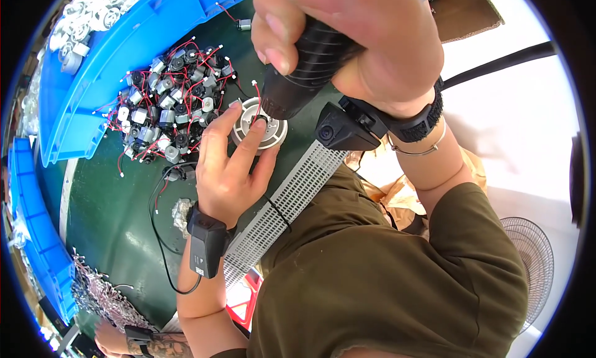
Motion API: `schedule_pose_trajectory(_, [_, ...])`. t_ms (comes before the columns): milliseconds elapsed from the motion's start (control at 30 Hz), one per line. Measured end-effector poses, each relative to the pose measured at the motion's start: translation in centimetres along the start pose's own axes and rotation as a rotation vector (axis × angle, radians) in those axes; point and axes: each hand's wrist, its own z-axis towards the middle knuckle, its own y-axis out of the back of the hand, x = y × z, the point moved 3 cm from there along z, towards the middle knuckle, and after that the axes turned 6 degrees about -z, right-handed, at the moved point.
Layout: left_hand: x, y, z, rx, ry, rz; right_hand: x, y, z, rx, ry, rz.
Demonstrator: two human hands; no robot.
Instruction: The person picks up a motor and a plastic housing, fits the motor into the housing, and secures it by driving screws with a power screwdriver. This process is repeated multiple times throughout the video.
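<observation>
My left hand (226, 162) steadies a round white plastic housing (279, 134) against the green tabletop, its fingers spread over the part's rim and middle. A red wire with a small white plug (255, 85) rises from the housing. Above it, my right hand (391, 44) is wrapped around a black electric screwdriver (313, 60), tilted with its nose down over the housing. The tool's tip and the spot beneath it are hidden. Just left of the housing lies a heap of small motors (167, 103) with red and black leads.
A blue bin (81, 113) of white plastic parts stands at the far left, with another blue bin (40, 224) nearer. Bundled thin wires (108, 299) and another person's hand (110, 338) are at lower left. A perforated white strip (288, 200) runs along the table edge.
</observation>
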Motion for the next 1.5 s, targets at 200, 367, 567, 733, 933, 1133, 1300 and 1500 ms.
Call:
schedule_pose_trajectory(200, [0.0, -0.1, -0.2, 0.016, 0.007, 0.006, -0.3, -0.6, 0.3, 0.008, -0.019, -0.045])
schedule_pose_trajectory(367, [0.9, -0.3, 0.0, 0.018, 0.007, -0.017, -1.4, -0.7, 1.5, -0.007, -0.028, -0.093])
schedule_pose_trajectory(567, [0.3, -0.1, 0.5, -0.013, 0.013, -0.024, -1.2, -0.8, 0.6, -0.108, 0.112, 0.013])
schedule_pose_trajectory(733, [-0.1, -0.4, 0.5, -0.034, -0.074, 0.044, -1.4, -1.2, -0.4, 0.164, -0.075, 0.124])
schedule_pose_trajectory(933, [-1.5, 3.1, -0.1, -0.279, 0.043, 0.035, 1.7, 0.5, 1.6, 0.009, 0.073, 0.147])
schedule_pose_trajectory(1133, [3.7, 18.6, -7.5, -0.694, 0.513, 0.239, 1.4, 1.2, 5.2, -0.093, -0.001, -0.207])
schedule_pose_trajectory(1300, [9.9, 24.9, -14.3, -0.372, 0.556, 0.866, -1.1, 1.3, 5.7, -0.054, 0.09, -0.035])
schedule_pose_trajectory(1500, [9.5, 26.7, -17.1, -0.541, 0.414, 1.253, -2.1, 1.3, 2.6, -0.154, 0.327, -0.287])
